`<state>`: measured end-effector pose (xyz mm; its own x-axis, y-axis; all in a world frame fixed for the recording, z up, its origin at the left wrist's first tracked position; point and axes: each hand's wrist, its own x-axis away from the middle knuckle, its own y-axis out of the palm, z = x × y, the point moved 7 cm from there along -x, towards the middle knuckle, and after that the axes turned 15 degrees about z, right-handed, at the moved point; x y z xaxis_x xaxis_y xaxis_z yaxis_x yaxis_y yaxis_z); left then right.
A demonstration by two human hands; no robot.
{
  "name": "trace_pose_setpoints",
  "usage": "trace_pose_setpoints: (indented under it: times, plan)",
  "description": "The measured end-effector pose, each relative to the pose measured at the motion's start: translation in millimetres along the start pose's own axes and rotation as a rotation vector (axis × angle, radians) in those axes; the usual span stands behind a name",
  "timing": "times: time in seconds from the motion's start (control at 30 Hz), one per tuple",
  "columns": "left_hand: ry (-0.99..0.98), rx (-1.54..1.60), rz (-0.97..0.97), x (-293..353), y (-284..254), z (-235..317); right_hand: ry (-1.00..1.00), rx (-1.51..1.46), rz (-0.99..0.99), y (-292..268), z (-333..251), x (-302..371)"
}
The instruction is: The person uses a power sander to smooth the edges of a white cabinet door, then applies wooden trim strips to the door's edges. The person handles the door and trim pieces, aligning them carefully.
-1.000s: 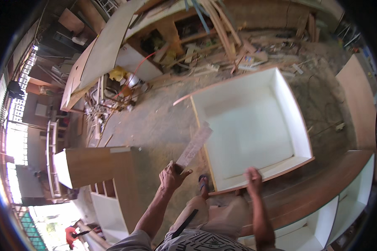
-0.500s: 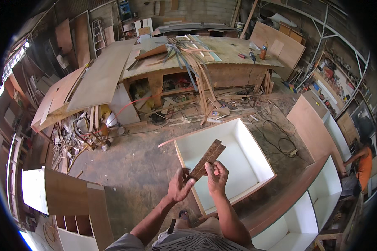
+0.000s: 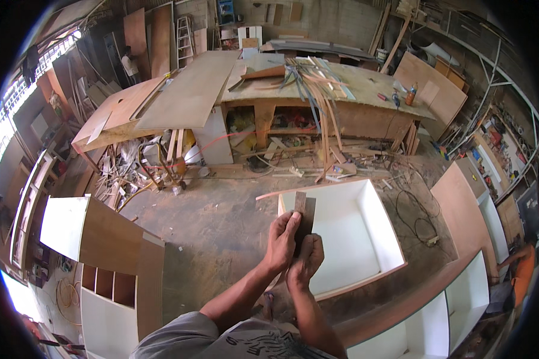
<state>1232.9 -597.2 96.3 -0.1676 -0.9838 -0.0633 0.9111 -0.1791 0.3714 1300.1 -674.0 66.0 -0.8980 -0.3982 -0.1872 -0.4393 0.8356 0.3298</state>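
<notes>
In front of my body I hold two overlapping flat brown strips (image 3: 306, 209), wood or laminate by their look, nearly upright with their ends uneven at the top. My left hand (image 3: 281, 240) grips them from the left, its thumb pressed on the face of the strips. Lower down, my right hand (image 3: 306, 261) is closed round their bottom part, which the fingers hide. Beneath and beyond the hands lies an open wooden cabinet box (image 3: 365, 239) with a white inside. A thin wood strip (image 3: 269, 195) sticks out at its far left corner.
A long workbench (image 3: 365, 122) carries boards and loose strips, with offcuts on the floor before it. A cable (image 3: 414, 224) coils right of the box. White-lined cabinets (image 3: 425, 326) stand near right, a cabinet (image 3: 111, 239) at left. Another person (image 3: 524, 275) is at the right edge.
The strips have turned from slanting right to nearly upright. My left hand has moved up along them, and my right hand has closed lower down. The view has swung left.
</notes>
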Motion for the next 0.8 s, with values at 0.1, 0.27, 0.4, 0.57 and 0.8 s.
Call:
trace_pose_setpoints:
  times: [0.1,0.27,0.4,0.57,0.8]
  plan:
    - [-0.088,0.096,0.005,-2.4,-12.7,3.0,-0.01,-0.053,0.0,11.6,-11.7,13.1]
    - [-0.076,0.096,-0.023,-31.7,-38.6,24.0,-0.321,0.121,0.024,51.9,-23.4,27.5]
    - [-0.036,0.028,0.067,-70.5,-86.1,39.2,-0.373,0.173,0.036,110.2,-16.7,48.9]
    - [0.038,-0.068,0.114,-113.0,-162.5,60.1,-0.336,0.103,0.019,181.6,14.2,84.5]
    - [0.167,0.012,0.266,-149.5,-243.2,77.5,-0.291,0.124,-0.135,236.8,10.7,126.3]
